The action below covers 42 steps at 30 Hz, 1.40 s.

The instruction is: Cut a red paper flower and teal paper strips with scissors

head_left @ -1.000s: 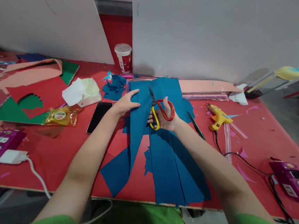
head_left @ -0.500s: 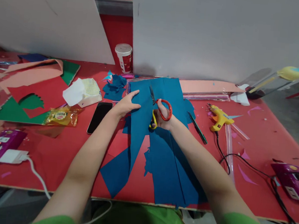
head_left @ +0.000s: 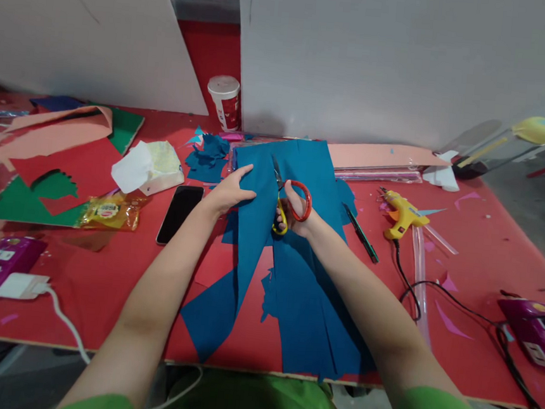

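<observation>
My right hand [head_left: 296,213] is wrapped round scissors with one red and one yellow handle loop [head_left: 308,201]. Their blades point away from me, into a large blue felt-like sheet [head_left: 258,213] where a long slit runs down towards me. On the sheet's left edge lies my left hand [head_left: 228,193], thumb and forefinger spread over the material; its other fingers are mostly hidden. The left strip of the sheet bends up and folds over near the table front. Under my right forearm spreads another wide blue piece [head_left: 300,321] with a ragged left edge.
A phone [head_left: 180,215] and crumpled blue scraps [head_left: 209,154] lie left of the sheet. A lidded paper cup [head_left: 224,103] stands behind. To the right are a pen [head_left: 360,232] and a yellow glue gun [head_left: 402,216] with a black cord. Purple power strips [head_left: 533,332] sit at the sides.
The scissor handles have come a little closer together and shifted slightly left with my right hand. My left hand stays in place on the blue sheet.
</observation>
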Motion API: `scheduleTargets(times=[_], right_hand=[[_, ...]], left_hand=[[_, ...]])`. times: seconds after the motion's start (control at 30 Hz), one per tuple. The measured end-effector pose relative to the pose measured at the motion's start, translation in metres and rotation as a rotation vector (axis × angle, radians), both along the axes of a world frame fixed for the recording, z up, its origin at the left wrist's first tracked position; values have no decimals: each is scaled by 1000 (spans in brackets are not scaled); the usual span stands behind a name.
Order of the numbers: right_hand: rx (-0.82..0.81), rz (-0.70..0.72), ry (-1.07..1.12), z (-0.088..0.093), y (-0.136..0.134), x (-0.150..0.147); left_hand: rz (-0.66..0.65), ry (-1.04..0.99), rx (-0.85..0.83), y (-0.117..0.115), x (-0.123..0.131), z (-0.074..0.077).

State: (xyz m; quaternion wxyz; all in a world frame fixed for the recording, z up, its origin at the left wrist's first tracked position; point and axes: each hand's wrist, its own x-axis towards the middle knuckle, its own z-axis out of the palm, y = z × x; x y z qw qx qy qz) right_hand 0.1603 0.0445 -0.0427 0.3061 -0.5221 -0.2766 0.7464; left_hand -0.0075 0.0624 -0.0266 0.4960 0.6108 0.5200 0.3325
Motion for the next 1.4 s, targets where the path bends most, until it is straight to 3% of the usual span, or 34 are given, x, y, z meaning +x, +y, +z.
scheduleTargets(times=[0.37,0.73,1.4], right_hand=[[71,-64,-112,0,-2,-3],[236,-47,-88,-13,-2,2],[-37,123,251,-2,-3,12]], left_hand=[[-4,10,14,-1,1,2],[6,-36,-11,1,0,0],[29,-11,9,1,-4,8]])
